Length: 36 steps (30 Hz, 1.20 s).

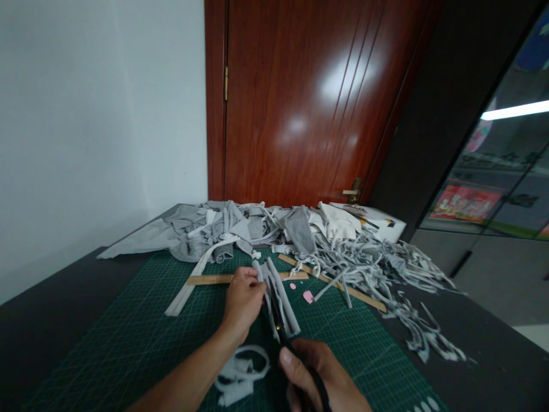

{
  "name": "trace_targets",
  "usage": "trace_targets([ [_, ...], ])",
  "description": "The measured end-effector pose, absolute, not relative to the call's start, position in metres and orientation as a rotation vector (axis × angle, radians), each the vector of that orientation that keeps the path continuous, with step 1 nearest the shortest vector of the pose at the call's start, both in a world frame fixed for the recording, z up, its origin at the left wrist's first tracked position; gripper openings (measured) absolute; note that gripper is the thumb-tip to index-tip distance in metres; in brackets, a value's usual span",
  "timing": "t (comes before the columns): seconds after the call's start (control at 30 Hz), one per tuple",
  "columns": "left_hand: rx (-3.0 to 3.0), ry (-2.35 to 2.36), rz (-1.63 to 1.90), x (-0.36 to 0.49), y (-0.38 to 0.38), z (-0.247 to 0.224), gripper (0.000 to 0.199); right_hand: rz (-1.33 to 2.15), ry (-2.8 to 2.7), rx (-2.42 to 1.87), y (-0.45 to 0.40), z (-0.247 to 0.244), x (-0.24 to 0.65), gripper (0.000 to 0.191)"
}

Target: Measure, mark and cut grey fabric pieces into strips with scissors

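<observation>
My right hand [321, 372] is closed around the black handles of a pair of scissors [279, 331]. The blades point away from me and lie along a grey fabric strip [288, 306], between its two long sides. My left hand [244, 300] pinches the strip's left side near its far end, with fingers closed on it. Below my left forearm, a loose curl of pale grey fabric [240, 375] rests on the green cutting mat [141, 326]. Whether the blades are apart is hard to make out.
Wooden rulers [210, 279] lie across the mat, with two small pink pieces [308, 296] nearby. A heap of grey fabric [206, 229] fills the back left. Tangled grey strips [364, 263] spread over the right, before a white box [386, 223]. A wooden door [295, 114] stands behind.
</observation>
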<state>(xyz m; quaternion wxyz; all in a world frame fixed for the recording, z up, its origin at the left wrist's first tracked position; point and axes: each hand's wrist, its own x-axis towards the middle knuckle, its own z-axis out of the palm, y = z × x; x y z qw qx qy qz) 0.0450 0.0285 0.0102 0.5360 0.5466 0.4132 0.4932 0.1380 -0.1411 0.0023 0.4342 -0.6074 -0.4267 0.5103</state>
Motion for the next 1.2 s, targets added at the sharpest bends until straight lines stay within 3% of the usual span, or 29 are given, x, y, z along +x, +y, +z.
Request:
trace_targets([
  [0.17, 1.184, 0.98, 1.22, 0.043, 0.03, 0.015, 0.022, 1.285, -1.089, -1.471, -0.141, -0.002, 0.141, 0.098],
  [0.33, 1.072, 0.942, 1.253, 0.042, 0.025, 0.021, 0.028, 1.298, -1.051, -1.469, -0.143, -0.014, 0.147, 0.106],
  [0.83, 1.007, 0.922, 1.222, 0.04, 0.018, 0.021, 0.026, 1.35, -0.99, -1.501, -0.135, 0.011, 0.134, 0.111],
  [1.03, 0.966, 0.928, 1.231, 0.039, 0.015, 0.022, 0.026, 1.332, -0.933, -1.43, -0.133, 0.006, 0.129, 0.094],
  [1.2, 0.947, 0.94, 1.249, 0.038, 0.016, 0.023, 0.027, 1.317, -0.894, -1.428, -0.132, 0.002, 0.128, 0.093],
])
